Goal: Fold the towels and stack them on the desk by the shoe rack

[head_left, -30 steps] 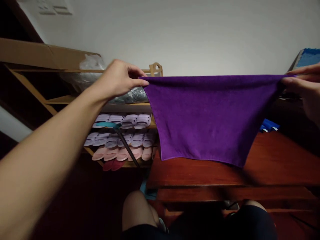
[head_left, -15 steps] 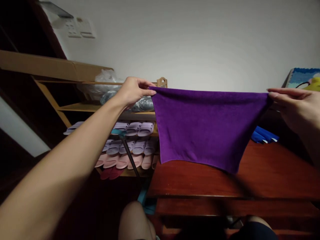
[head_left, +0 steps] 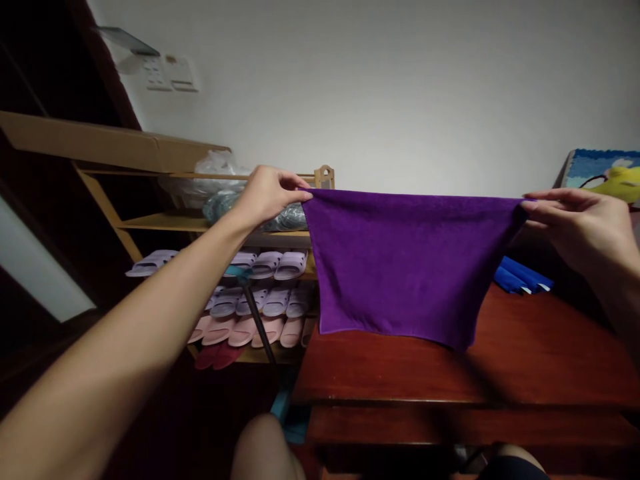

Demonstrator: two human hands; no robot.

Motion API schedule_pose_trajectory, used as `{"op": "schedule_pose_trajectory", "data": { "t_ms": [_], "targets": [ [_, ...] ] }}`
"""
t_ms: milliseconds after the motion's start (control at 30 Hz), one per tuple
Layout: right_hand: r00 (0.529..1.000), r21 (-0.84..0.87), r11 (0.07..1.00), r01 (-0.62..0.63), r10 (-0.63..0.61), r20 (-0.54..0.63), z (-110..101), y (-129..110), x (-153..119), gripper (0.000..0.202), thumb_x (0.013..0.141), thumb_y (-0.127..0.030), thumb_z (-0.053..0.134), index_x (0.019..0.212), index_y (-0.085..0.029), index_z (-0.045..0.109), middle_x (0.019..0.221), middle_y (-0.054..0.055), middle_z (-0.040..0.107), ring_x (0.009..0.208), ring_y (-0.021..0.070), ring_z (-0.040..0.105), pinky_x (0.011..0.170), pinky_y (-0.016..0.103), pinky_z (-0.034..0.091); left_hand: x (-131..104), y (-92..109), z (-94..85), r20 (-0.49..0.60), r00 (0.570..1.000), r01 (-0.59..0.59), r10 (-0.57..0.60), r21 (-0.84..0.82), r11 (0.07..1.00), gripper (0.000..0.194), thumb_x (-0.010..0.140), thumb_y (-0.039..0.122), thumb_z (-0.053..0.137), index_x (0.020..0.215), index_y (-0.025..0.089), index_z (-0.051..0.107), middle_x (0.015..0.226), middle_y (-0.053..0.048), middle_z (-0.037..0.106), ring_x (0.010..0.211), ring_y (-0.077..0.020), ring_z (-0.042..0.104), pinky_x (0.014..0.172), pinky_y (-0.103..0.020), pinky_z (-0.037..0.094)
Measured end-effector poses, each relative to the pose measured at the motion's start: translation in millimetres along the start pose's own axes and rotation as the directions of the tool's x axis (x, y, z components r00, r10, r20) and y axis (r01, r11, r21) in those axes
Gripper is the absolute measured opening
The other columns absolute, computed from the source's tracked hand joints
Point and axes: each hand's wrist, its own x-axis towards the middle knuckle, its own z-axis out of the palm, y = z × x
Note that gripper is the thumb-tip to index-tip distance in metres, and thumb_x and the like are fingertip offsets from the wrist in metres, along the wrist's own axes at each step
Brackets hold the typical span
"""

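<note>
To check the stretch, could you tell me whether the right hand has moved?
Yes: the right hand shifted left, now almost above the blue bundle on the table.

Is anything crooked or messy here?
A little. The purple cloth is stretched flat between the left hand and the right hand, but its bottom edge hangs slanted, lower on the right, above the red wooden table. The slippers sit in tidy rows on the shelf. Nothing looks spilled or torn.
</note>
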Motion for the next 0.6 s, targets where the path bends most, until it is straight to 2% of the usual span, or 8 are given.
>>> {"op": "schedule_pose_trajectory", "data": {
  "t_ms": [67, 167, 300, 367, 400, 500, 600],
  "targets": [
    [1.0, -0.064, 0.998, 0.026, -0.027, -0.015, 2, -5, -2, 0.041, 0.06, -0.033, 0.083, 0.093, -0.012, 0.071, 0.08, 0.007, 0.069, 0.067, 0.0114, 0.065, 0.071, 0.028, 0.057, 0, 1, -2.5, -0.032, 0.998, -0.041, 0.046, 0.145, 0.989, 0.012, 0.065, 0.022, 0.076, 0.074, 0.016, 0.072, 0.065, 0.0, 0.065, 0.067, -0.0164, 0.058, 0.066, -0.025, 0.043],
    [0.993, -0.287, 0.952, 0.109, -0.115, -0.005, 0, -8, -3, 0.028, 0.066, -0.03, 0.077, 0.088, -0.012, 0.071, 0.078, 0.007, 0.068, 0.062, 0.0099, 0.062, 0.064, 0.026, 0.055, -1, 3, -6.6, -0.044, 0.996, -0.065, 0.079, 0.254, 0.965, 0.013, 0.066, 0.026, 0.074, 0.074, 0.016, 0.071, 0.065, 0.0, 0.064, 0.067, -0.017, 0.058, 0.065, -0.025, 0.042],
    [0.967, -0.54, 0.809, 0.231, -0.253, 0.034, -10, 1, 2, 0.021, 0.074, -0.032, 0.069, 0.088, -0.016, 0.068, 0.078, 0.006, 0.067, 0.067, 0.0114, 0.062, 0.068, 0.03, 0.052, -4, 4, -14.4, 0.077, 0.981, -0.194, 0.18, 0.256, 0.947, 0.013, 0.071, 0.028, 0.068, 0.074, 0.016, 0.067, 0.073, -0.002, 0.064, 0.073, -0.0167, 0.058, 0.071, -0.026, 0.044],
    [0.955, -0.563, 0.785, 0.26, -0.293, 0.032, -13, 6, 3, 0.024, 0.076, -0.036, 0.066, 0.09, -0.017, 0.066, 0.085, 0.007, 0.067, 0.072, 0.0128, 0.062, 0.071, 0.032, 0.051, -6, 3, -18.1, 0.133, 0.961, -0.262, 0.24, 0.181, 0.948, 0.016, 0.072, 0.031, 0.067, 0.076, 0.015, 0.065, 0.084, -0.004, 0.065, 0.081, -0.0175, 0.058, 0.076, -0.028, 0.045],
    [0.953, -0.521, 0.809, 0.272, -0.3, 0.031, -14, 7, 3, 0.026, 0.076, -0.038, 0.066, 0.09, -0.017, 0.064, 0.091, 0.008, 0.067, 0.076, 0.0133, 0.063, 0.072, 0.033, 0.052, -8, 3, -19.5, 0.144, 0.96, -0.257, 0.24, 0.114, 0.96, 0.019, 0.071, 0.033, 0.068, 0.076, 0.015, 0.064, 0.087, -0.005, 0.065, 0.084, -0.018, 0.059, 0.078, -0.029, 0.046],
    [0.963, -0.281, 0.922, 0.266, -0.267, 0.033, -13, 3, 0, 0.029, 0.073, -0.039, 0.067, 0.089, -0.017, 0.058, 0.094, 0.007, 0.065, 0.076, 0.0123, 0.064, 0.068, 0.029, 0.054, -15, 2, -21.2, 0.154, 0.98, -0.092, 0.122, -0.185, 0.978, 0.031, 0.066, 0.039, 0.074, 0.08, 0.015, 0.059, 0.08, -0.004, 0.065, 0.078, -0.0176, 0.062, 0.076, -0.032, 0.05],
    [0.971, -0.19, 0.954, 0.231, -0.238, -0.015, -11, -9, -7, 0.033, 0.07, -0.039, 0.07, 0.091, -0.017, 0.057, 0.079, 0.003, 0.063, 0.063, 0.0103, 0.061, 0.055, 0.024, 0.052, -26, 7, -21.9, 0.149, 0.989, 0.043, 0.024, -0.433, 0.901, 0.037, 0.063, 0.037, 0.078, 0.083, 0.016, 0.054, 0.072, -0.001, 0.064, 0.068, -0.0147, 0.062, 0.071, -0.032, 0.052]
  ]
}}
